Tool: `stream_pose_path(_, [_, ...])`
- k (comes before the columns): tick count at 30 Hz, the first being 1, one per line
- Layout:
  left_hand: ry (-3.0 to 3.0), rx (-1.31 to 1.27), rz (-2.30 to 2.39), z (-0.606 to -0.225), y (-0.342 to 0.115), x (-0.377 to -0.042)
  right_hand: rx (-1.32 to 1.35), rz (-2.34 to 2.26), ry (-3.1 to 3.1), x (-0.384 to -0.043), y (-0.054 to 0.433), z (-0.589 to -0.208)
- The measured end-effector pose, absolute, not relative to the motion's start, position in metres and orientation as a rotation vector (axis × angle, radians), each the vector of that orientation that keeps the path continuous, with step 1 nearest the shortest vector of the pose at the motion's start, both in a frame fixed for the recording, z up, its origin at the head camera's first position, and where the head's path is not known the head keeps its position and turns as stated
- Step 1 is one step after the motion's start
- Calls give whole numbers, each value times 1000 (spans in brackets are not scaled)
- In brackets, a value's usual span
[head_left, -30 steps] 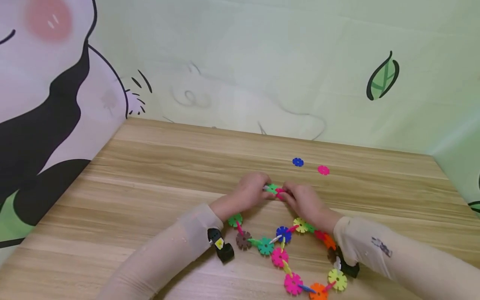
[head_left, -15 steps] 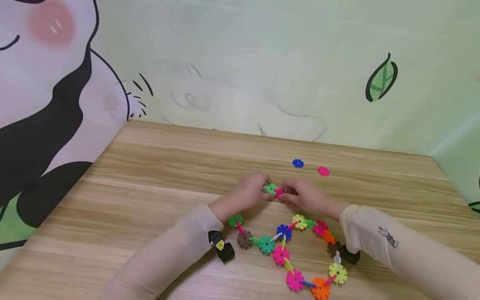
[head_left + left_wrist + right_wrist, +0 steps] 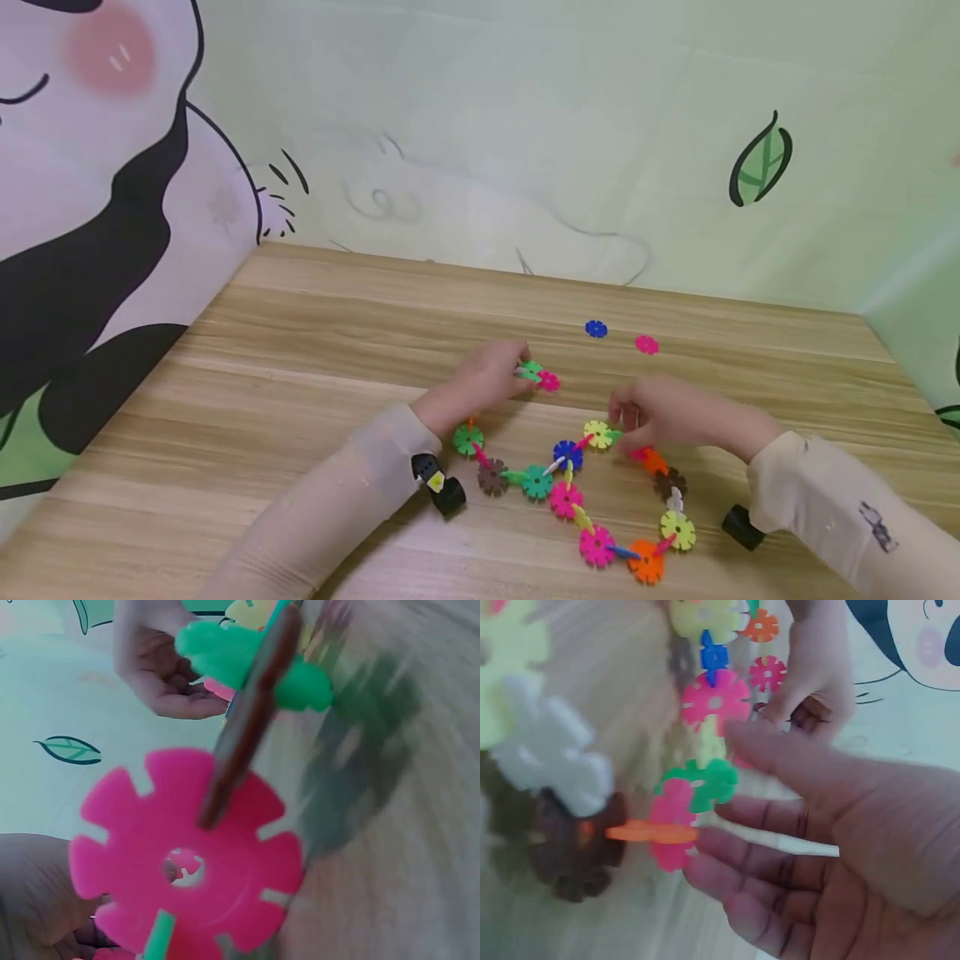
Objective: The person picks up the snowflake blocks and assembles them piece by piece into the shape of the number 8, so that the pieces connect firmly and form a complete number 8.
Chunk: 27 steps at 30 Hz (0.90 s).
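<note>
In the head view my left hand (image 3: 491,371) pinches the upper end of a chain of slotted plastic snowflake discs. A green disc (image 3: 531,369) and a pink disc (image 3: 550,381) stick out past its fingertips. From there the chain curves behind the wrist to another green disc (image 3: 468,440), then joins a closed loop on the table. My right hand (image 3: 667,412) hovers over the loop's upper right, fingers loosely bent beside a yellow disc (image 3: 598,434). The right wrist view shows its thumb and fingers spread apart around a green disc (image 3: 699,785), not squeezing it.
A loose blue disc (image 3: 596,329) and a loose pink disc (image 3: 647,344) lie farther back on the wooden table (image 3: 337,317). Behind rises a pale printed backdrop (image 3: 480,125). Black wrist cameras hang under both sleeves, the left one (image 3: 448,497) close to the chain.
My right hand has let go of the pink disc at the chain's end and moved right and nearer, over the loop. My left hand, still pinching the chain, has shifted slightly left.
</note>
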<state>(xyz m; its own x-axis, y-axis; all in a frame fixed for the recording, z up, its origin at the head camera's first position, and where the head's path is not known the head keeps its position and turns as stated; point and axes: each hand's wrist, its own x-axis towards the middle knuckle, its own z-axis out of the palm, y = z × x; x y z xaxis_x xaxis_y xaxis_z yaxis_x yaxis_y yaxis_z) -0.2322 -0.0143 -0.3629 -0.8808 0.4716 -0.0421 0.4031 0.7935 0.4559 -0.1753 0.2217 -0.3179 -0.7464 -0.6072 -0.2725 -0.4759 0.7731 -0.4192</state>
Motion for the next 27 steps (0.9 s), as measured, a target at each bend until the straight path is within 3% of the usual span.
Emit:
stream_pose_path(16, [2739,826,469,-350,-26,-221,-821,-502,2582,-194,230,-330])
stream_pose_path(27, [2715,1268,400,-357,-17,-223,-611,-534,2790,-238,266,-324])
